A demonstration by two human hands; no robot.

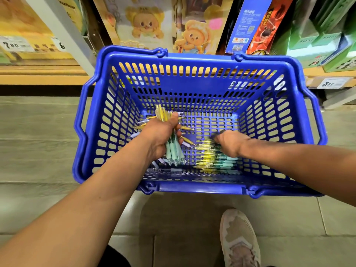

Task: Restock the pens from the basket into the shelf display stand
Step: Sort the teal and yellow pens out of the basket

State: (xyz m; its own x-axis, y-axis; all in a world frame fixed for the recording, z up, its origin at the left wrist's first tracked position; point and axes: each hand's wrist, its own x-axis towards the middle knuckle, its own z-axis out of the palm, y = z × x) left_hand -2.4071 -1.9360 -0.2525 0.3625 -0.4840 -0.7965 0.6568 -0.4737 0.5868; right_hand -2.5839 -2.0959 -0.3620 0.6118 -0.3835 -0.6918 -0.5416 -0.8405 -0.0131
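A blue plastic basket (200,81) stands on the floor in front of a shelf. Inside it, my left hand (160,134) grips a bundle of pens (173,151) with teal grips and yellow tops. My right hand (230,142) reaches down onto a blurred pile of yellow and teal pens (215,160) on the basket floor at the near right; its fingers are curled into the pile, but the blur hides what they hold. Loose yellow and white pens (187,140) lie scattered between the hands. No display stand shows.
Wooden shelves (38,74) run behind the basket with price tags (329,84), cartoon-bear packages (146,26), a blue and a red box (244,26) and green boxes (317,35). The basket's handles (81,116) hang down at both sides. My shoe (238,237) stands on the tiled floor.
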